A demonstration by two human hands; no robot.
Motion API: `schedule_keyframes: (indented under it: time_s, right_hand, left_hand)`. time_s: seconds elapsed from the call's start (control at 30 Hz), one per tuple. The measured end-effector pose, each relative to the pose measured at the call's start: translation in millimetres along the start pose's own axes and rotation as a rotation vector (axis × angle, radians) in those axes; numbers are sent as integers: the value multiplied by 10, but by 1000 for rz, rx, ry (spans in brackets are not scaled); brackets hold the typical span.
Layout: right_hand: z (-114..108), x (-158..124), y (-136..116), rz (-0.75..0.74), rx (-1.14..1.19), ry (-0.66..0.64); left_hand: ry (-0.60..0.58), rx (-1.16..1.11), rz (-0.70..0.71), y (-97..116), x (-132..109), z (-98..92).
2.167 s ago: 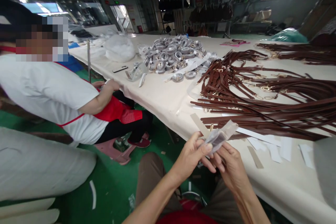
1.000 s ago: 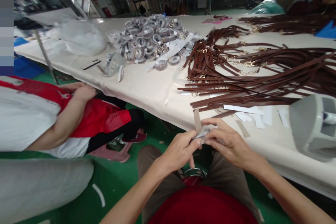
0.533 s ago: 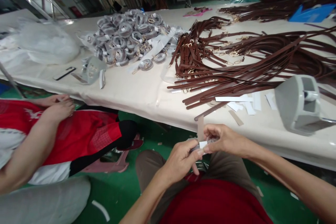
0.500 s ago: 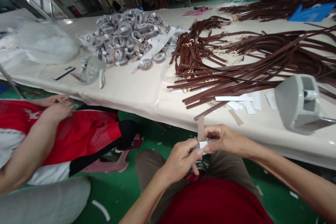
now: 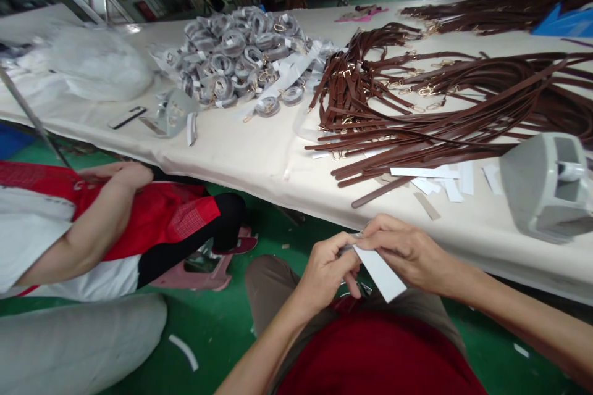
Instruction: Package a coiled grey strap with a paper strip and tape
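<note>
The edge of the desk [image 5: 245, 160] slants down left to right before me, above green floor [image 5: 222, 342]. A seated co-worker [image 5: 143, 222] is near on my left, grey coils [image 5: 245, 52] and brown straps [image 5: 440, 120] lie ahead, a grey dispenser [image 5: 540, 188] stands right. Beside the edge, my left hand [image 5: 328, 268] grips a mostly hidden grey bundle [image 5: 345, 249]; my right hand [image 5: 407, 250] pinches a white strip [image 5: 382, 274].

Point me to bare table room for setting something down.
A wide patch of table lies between the lone white strip and the straps, with the coil pile behind. A narrower one runs along the near edge, before the scraps and left of the grey block. Crowded: the coil pile, and the right, under straps and scraps.
</note>
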State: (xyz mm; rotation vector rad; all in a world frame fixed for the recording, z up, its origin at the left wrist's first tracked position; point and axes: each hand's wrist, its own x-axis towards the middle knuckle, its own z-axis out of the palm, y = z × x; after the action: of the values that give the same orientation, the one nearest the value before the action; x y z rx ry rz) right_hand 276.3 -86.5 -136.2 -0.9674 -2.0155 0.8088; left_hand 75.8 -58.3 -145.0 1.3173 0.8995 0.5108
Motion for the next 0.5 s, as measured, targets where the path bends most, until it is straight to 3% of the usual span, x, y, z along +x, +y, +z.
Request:
schedule_keyframes:
  time_s: [0.13,0.27,0.37,0.5]
  right_hand:
    - [-10,-70,-29,-187,-373,-84]
    - [60,-118,120,-286,-566,-39]
    - [102,-104,218,-253,-552,21]
    - [116,-111,145,-95,-261,130]
  left_hand:
    - [-4,-209,-27,-11,25,-27]
    - [-14,-356,-15,-77,45,-44]
    - [16,-351,-26,-124,45,-37]
    - [48,-303,33,-135,41,-45]
